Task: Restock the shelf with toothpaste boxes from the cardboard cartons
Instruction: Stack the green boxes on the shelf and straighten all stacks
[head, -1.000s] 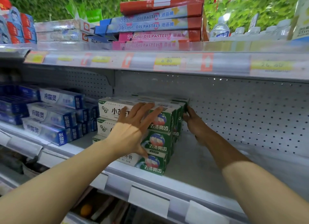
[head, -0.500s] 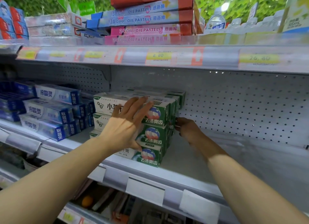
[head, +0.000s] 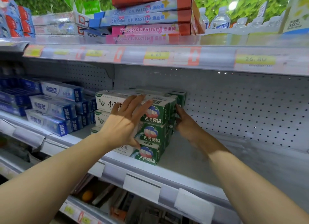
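A stack of green-and-white toothpaste boxes [head: 153, 135], three high and several rows deep, stands on the middle shelf [head: 192, 158]. My left hand [head: 124, 121] lies flat against the front of the stack with straight, spread fingers. My right hand [head: 185, 123] is at the stack's right side, its fingers against the box ends near the back rows; the fingertips are hidden behind the boxes. No cardboard carton is in view.
Blue-and-white toothpaste boxes [head: 55, 106] are stacked left of the green ones. The shelf above [head: 167, 56] holds oil pastel boxes [head: 147, 18] and water bottles [head: 220, 21]. A perforated back panel [head: 242, 106] runs behind bare shelf to the right. A lower shelf [head: 117, 207] holds assorted goods.
My right hand first slid down the stack's right side, then rose a little. My left hand stayed pressed on the front. The view shifted slightly.
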`<state>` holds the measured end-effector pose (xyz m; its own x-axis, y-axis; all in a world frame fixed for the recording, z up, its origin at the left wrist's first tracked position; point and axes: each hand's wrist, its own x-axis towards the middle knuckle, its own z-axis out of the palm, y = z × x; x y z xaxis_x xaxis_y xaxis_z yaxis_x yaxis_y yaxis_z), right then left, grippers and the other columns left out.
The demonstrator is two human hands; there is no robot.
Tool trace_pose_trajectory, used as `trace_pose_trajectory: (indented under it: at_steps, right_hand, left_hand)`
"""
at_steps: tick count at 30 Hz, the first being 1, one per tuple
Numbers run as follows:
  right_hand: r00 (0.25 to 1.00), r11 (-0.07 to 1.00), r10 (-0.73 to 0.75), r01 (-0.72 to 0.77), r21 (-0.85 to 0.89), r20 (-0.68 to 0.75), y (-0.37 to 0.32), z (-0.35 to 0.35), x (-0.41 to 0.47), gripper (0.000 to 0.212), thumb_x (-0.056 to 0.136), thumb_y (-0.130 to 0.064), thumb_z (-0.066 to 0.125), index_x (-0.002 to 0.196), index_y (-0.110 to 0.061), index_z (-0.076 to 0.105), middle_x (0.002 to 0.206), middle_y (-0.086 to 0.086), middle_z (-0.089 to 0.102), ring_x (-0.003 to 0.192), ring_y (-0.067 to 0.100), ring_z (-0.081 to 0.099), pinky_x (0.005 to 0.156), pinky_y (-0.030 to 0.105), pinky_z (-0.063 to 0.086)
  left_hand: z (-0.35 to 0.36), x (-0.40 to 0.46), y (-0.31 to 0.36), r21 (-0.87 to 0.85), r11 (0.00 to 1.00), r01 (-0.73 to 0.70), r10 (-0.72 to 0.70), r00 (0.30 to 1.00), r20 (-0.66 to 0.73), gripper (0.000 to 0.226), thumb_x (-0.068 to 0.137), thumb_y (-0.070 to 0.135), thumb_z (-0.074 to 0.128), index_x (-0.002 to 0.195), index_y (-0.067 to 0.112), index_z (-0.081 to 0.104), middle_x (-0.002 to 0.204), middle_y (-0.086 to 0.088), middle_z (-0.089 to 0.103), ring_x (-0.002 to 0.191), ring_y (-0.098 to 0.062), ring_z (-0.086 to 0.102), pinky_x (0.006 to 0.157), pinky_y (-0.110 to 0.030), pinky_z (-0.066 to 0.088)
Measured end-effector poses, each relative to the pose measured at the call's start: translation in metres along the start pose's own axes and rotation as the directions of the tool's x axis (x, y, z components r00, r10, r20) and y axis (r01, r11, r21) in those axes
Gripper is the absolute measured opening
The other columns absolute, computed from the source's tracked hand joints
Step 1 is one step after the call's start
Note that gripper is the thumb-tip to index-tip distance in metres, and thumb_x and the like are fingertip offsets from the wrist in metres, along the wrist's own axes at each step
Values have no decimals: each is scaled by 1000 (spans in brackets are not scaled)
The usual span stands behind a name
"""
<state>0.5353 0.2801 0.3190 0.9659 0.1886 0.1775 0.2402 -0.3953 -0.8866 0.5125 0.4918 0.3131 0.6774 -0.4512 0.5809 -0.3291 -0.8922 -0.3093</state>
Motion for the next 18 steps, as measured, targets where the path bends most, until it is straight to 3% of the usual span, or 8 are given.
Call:
trace_pose_trajectory:
  at_steps: [2, 4, 5, 7, 9, 12, 15, 18]
  right_hand:
    - [999, 998, -15, 18, 62, -52, -3, -3, -7, 68, 92, -4, 52, 148, -25, 20, 140, 4, 43, 130, 20, 40, 110, 44, 34]
    - [997, 991, -7, 17, 132, -77, -6, -7, -17, 57, 95, -6, 49, 145, -19, 26, 116, -1, 49, 114, 11, 42, 103, 32, 34]
    - [998, 988, 0, 10, 153, -67, -7, -8, -22, 53, 96, -9, 48, 144, -18, 28, 115, -2, 50, 109, 9, 40, 97, 28, 32]
    - [1000, 989, 1, 2, 147, -25, -6, -6, -28, 52, 97, -23, 49, 145, -22, 27, 136, -2, 47, 117, 9, 40, 99, 30, 29]
    - [1000, 992, -22, 19, 121, 17, -5, 1, -31, 65, 90, -46, 53, 146, -29, 24, 148, -2, 38, 133, 15, 36, 108, 38, 28]
    - [996, 999, -27, 24, 37, 85, -12, 13, -32, 109, 64, -75, 61, 149, -33, 8, 155, -2, 24, 139, 22, 29, 113, 47, 25]
    - [998, 992, -49, 54, -118, 49, -15, 22, -30, 122, 60, -61, 76, 149, -28, 0, 156, 0, 20, 141, 22, 25, 115, 44, 23]
    - [998, 980, -55, 58, -190, 21, -11, 30, -29, 133, 44, -63, 81, 145, -40, -2, 153, 1, 25, 139, 21, 29, 113, 49, 28]
  left_hand:
    - [0, 0, 0, 1, 1000, 7, -7, 1000, 5, 149, 27, 69, 82, 148, 22, 10, 148, -14, 32, 134, -36, 35, 97, -59, 40]
    - [-1, -1, 1, 2, 1000, 12, -12, 1000, 6, 148, 27, 68, 83, 147, 21, 11, 147, -14, 33, 133, -36, 36, 97, -58, 41]
    - [-3, -1, 1, 5, 1000, 16, -16, 1000, 3, 147, 27, 66, 83, 147, 22, 12, 147, -15, 34, 133, -37, 36, 97, -59, 41]
    - [-5, -2, 2, 11, 1000, 22, -22, 1000, 3, 145, 28, 64, 85, 146, 23, 12, 146, -15, 35, 132, -37, 37, 97, -59, 41]
    - [-9, -3, 4, 18, 999, 30, -30, 999, 13, 143, 31, 62, 85, 145, 25, 7, 148, -15, 33, 134, -36, 35, 98, -58, 40]
    - [-15, -5, 1, 44, 997, 68, -70, 996, 47, 140, 37, 63, 84, 144, 27, 3, 150, -12, 29, 136, -34, 31, 100, -59, 37]
    - [-20, -6, -10, 28, 990, 139, -141, 984, 110, 134, 48, 63, 81, 140, 32, -11, 156, -7, 11, 142, -31, 15, 108, -59, 26]
    - [-20, -10, -28, 41, 975, 220, -224, 958, 177, 134, 54, 63, 79, 146, 31, -14, 157, -7, -5, 144, -29, 2, 110, -57, 23]
